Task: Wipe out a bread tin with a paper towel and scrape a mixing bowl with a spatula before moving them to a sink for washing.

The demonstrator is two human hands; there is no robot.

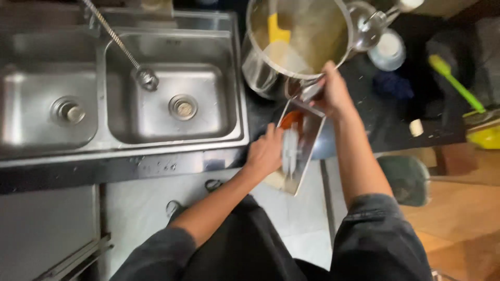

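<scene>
Head view looks down on a dark counter w/ a steel double sink [125,151] at left. A tilted rectangular board [307,136] sits between the 2 hands, its top edge up near a big steel pot [291,39], its lower end out past the counter edge. Right hand [333,93] is clenched round the board's top corner, just beside the pot rim. Left hand [266,152] is at the board's left side, fingers closed on a whitish tool [290,148] laid across the board; blurred, so can't tell what kind. An orange patch [292,118] shows at the board's upper part, just above the left hand. Inside the pot is pale liquid & a yellow spatula [278,32]. Right of the pot: a white round lidded tub [388,51], plain, no label legible; a dark blue cloth [393,83] below it; a lime-green handled utensil [457,83] lying diagonally further right; a small cream-coloured cylinder [416,127] near the counter's front edge.
</scene>
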